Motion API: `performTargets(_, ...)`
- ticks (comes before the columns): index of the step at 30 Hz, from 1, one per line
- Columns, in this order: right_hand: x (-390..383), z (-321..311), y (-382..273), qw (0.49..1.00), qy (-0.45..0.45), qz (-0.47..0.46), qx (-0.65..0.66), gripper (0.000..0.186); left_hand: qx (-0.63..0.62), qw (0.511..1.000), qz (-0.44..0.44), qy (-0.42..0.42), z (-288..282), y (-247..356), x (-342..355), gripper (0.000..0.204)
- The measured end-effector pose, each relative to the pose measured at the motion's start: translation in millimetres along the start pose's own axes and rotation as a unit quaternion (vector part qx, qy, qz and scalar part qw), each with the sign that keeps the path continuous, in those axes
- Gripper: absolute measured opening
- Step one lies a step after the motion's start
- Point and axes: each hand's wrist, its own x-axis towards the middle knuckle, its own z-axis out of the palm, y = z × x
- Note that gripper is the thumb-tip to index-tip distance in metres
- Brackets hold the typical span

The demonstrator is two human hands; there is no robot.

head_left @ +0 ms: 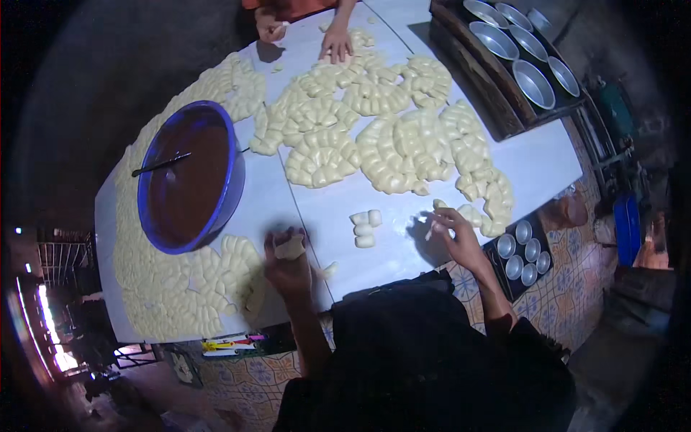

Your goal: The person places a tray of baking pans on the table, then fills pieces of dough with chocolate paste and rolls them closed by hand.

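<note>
My left hand (286, 270) is closed on a flattened piece of pale dough (291, 248), just right of many dough pieces (187, 288) spread over the white table (324, 209). My right hand (452, 234) has curled fingers with a small white bit of dough (436, 229) at their tips, near a winding cluster of dough (489, 205). Between my hands lie several small dough pieces (364, 229). A blue basin (230, 173) of brown filling with a dark utensil (162, 164) stands at the left. Large clusters of cut dough (389, 151) cover the middle and far part.
Another person's hands (336, 42) work dough at the far edge. A dark wooden rack (489, 86) with metal tins (533, 83) stands at the back right. A dark tray (504, 284) of smaller tins (525, 232) sits below the right edge, over a tiled floor (576, 295).
</note>
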Motion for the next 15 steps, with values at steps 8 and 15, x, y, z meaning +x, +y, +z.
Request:
performTargets(8,24.1,86.9,-87.0,0.977,-0.054,-0.086,0.187,0.031,-0.694,0.694,-0.149,-0.12,31.4,63.5,-19.3,0.069)
performTargets(15,38.5,96.0,-120.4,0.982,-0.019,-0.108,0.155,0.019,-0.341,0.917,-0.115,-0.172,17.1,29.2,-29.3,0.035)
